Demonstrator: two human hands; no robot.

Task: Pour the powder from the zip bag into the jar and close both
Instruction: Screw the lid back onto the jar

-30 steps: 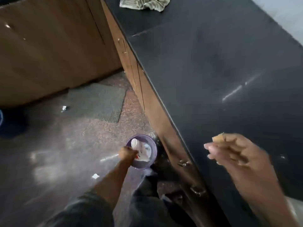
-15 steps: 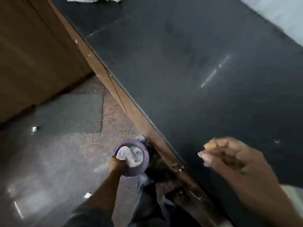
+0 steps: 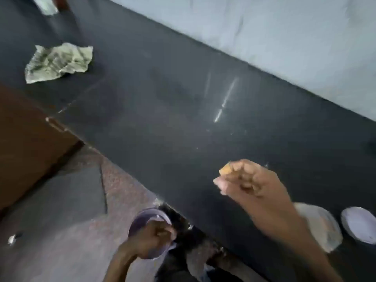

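The left hand [image 3: 156, 234] is closed in a fist over one purple container [image 3: 142, 218], held low above the floor [image 3: 71, 251] beside the counter edge. The right hand [image 3: 247, 183] hovers over the black counter [image 3: 162, 119], fingers curled around one small tan piece [image 3: 225, 171]. Two round pale things sit at the near right: a white one [image 3: 323, 226] and a lilac one [image 3: 360, 226]; blur hides which is jar or lid. Farther off lies one crumpled cloth [image 3: 59, 62].

black counter [image 3: 162, 123], purple tub [image 3: 146, 218], pale green-streaked cloth [image 3: 59, 62], speckled reddish floor [image 3: 122, 186]
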